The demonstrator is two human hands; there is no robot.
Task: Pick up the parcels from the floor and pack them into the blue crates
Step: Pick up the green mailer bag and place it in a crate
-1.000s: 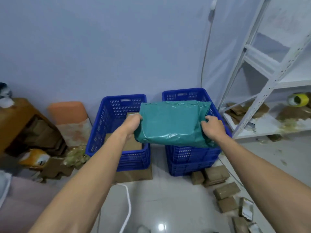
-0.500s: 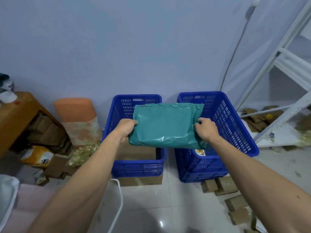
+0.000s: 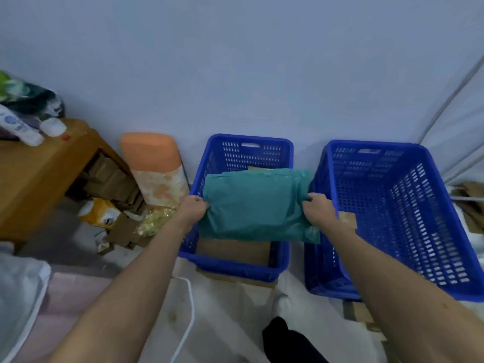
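Because the green parcel (image 3: 255, 205) is a soft plastic mailer whose film creases between the grips, it looks light, pliable and somewhat slippery rather than fragile. The left hand (image 3: 192, 206) pinches its left edge and the right hand (image 3: 318, 208) its right edge, fingers curled into the film. It hangs over the left blue crate (image 3: 233, 265), above a flat cardboard parcel (image 3: 233, 251) inside. Holding both short ends seems wise; a one-sided grip would likely let it fold.
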